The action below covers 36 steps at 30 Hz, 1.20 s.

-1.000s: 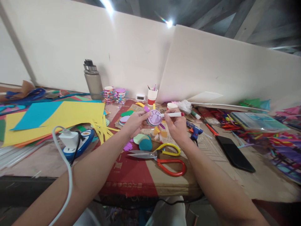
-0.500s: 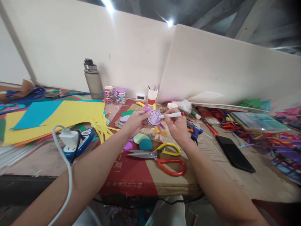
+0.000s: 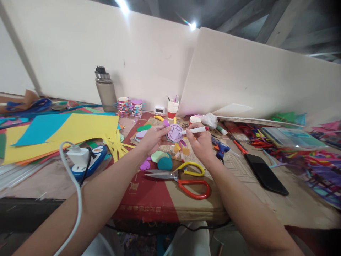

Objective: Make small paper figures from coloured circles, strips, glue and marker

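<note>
My left hand (image 3: pixel 152 138) holds a round purple paper cutout (image 3: pixel 174 133) with dark lines drawn on it and small coloured strips sticking out from its edge. My right hand (image 3: pixel 200 143) grips a white marker with a red end (image 3: pixel 195 130), its tip touching the cutout's right side. Both hands hover above the table, just behind a pair of scissors with yellow and red handles (image 3: pixel 183 177). Loose paper ovals in teal and green (image 3: pixel 162 160) lie below my left hand.
Yellow and blue paper sheets (image 3: pixel 66 131) lie at the left, with a white charger in a power strip (image 3: pixel 84 160) and its cable. A grey bottle (image 3: pixel 105 90), a cup of pens (image 3: pixel 172 108), a blue glue gun (image 3: pixel 220 149), a black phone (image 3: pixel 265 174) and coloured sticks (image 3: pixel 306 156) are around.
The hands stay almost still; the marker tip shifts only slightly on the purple cutout.
</note>
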Motion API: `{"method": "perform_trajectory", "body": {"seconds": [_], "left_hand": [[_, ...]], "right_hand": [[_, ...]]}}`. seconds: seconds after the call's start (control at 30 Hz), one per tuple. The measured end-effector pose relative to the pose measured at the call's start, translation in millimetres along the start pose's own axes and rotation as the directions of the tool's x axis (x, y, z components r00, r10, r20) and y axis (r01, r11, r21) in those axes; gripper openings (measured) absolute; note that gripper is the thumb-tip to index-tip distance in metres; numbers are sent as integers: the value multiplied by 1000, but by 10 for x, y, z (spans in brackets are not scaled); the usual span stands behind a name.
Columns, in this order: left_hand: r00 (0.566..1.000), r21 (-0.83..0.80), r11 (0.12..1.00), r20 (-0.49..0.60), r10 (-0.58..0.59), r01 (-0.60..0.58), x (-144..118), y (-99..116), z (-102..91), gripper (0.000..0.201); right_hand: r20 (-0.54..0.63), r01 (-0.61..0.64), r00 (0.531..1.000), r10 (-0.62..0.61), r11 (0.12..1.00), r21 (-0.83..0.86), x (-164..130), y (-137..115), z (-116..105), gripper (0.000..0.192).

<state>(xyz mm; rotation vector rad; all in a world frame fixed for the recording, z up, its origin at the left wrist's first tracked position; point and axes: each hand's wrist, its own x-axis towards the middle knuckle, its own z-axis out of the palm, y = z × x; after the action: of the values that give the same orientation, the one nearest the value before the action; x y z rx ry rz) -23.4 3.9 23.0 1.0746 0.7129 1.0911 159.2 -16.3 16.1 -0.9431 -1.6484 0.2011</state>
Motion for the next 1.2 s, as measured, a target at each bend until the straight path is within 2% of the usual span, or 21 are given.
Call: {"method": "perform_trajectory", "body": {"seconds": [0.63, 1.2], "left_hand": [[1000, -8, 1000, -14, -13, 13, -20, 24, 22, 19], [1000, -7, 1000, -11, -7, 7, 4, 4, 4, 19]], "right_hand": [[-53, -8, 999, 4, 996, -86, 25, -59, -18, 5], [-55, 2, 998, -3, 1000, -25, -1, -27, 0, 7]]}}
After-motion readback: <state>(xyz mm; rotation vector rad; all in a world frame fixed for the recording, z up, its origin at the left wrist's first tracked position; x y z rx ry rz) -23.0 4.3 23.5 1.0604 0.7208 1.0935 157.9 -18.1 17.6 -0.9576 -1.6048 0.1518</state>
